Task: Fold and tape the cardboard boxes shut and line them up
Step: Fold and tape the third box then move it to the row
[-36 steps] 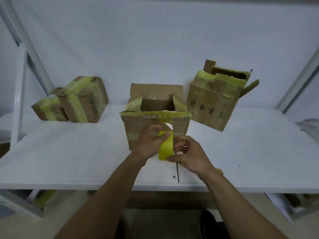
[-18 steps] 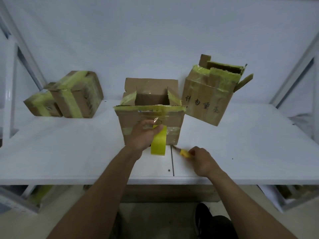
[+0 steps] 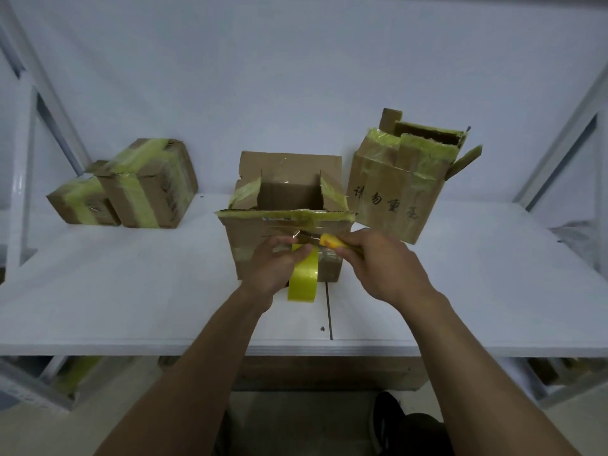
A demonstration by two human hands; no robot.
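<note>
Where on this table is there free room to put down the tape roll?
Bare table at the left front, between the taped boxes and the middle box. Also right front, before the lettered box. Crowded in the centre: left hand, right hand, tape roll and knife before the middle box.

A white table is recorded, with a dark seam running front to back and a small dark speck just beside the seam. A white backdrop is seen behind it, flanked by white frame bars. A black shoe is noted on the floor below.
</note>
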